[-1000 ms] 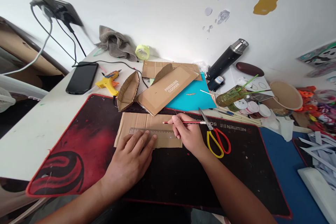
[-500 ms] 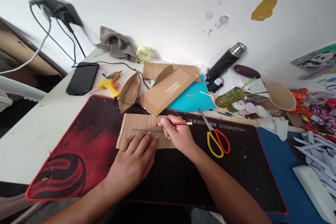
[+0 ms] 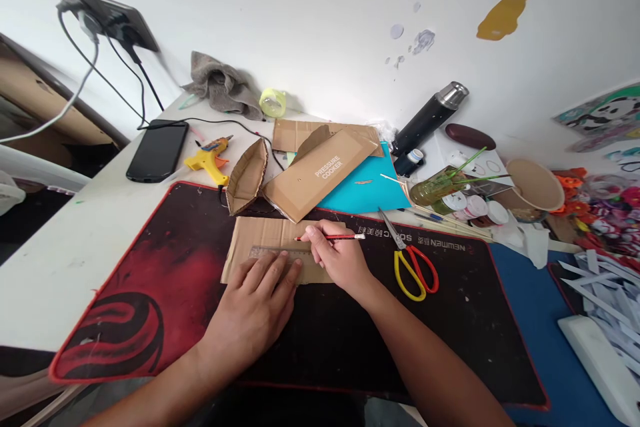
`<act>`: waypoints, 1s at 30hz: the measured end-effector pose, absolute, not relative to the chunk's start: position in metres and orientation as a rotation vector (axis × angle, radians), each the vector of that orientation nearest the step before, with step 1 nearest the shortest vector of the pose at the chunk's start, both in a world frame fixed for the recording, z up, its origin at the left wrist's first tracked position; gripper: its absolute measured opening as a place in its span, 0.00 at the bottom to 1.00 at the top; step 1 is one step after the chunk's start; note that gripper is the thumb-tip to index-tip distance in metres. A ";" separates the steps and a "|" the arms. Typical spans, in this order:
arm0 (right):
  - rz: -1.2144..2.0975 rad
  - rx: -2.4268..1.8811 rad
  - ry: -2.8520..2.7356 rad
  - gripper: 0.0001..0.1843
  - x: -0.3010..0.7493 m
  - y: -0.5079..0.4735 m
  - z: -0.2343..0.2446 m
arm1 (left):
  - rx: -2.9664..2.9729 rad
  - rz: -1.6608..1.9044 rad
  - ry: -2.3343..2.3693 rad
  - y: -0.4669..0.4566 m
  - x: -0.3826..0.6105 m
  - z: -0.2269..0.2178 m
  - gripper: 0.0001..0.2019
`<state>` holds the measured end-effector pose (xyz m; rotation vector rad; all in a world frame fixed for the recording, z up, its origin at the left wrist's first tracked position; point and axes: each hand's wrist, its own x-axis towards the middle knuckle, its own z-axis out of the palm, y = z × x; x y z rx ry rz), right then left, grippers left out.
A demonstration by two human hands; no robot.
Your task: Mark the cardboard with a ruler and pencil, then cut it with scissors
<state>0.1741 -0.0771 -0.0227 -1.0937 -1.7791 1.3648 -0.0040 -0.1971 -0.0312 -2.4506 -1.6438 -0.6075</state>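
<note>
We keep our left hand (image 3: 263, 297) loose and palm down, gripping nothing, its fingertips resting on a clear ruler (image 3: 261, 252) that lies on the cardboard piece (image 3: 240, 240) just ahead of that hand. Our right hand (image 3: 337, 253) pinches a red pencil (image 3: 350, 236), its tip pointing left, just beyond the ruler's far edge; whether it touches the cardboard we cannot tell. The cardboard lies under both hands on a black and red mat (image 3: 320, 340), which covers part of the counter (image 3: 55, 267). Just right of the right hand we see scissors (image 3: 401, 241) with one yellow and one red handle. Beyond the left hand stand a boat-shaped cardboard form (image 3: 247, 177) and, left of it, a yellow glue gun (image 3: 203, 161). Beyond the right hand, a panel (image 3: 315, 180) printed "PRESSURE COOKER" partly covers a blue sheet (image 3: 367, 193).
</note>
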 end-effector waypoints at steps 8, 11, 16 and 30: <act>1.322 -1.156 -1.358 0.27 0.186 -0.065 -0.009 | -2.473 -0.594 -1.617 -0.199 -0.006 -0.032 0.17; 1.282 -1.178 -1.219 0.26 0.196 -0.049 -0.010 | -2.505 -0.590 -1.582 -0.200 -0.008 -0.033 0.18; 1.249 -1.180 -1.035 0.29 0.205 -0.025 -0.025 | -2.506 -0.586 -1.548 -0.199 -0.008 -0.032 0.18; 1.190 -1.168 -1.190 0.26 0.212 -0.036 -0.039 | -2.504 -0.524 -1.539 -0.200 -0.008 -0.033 0.18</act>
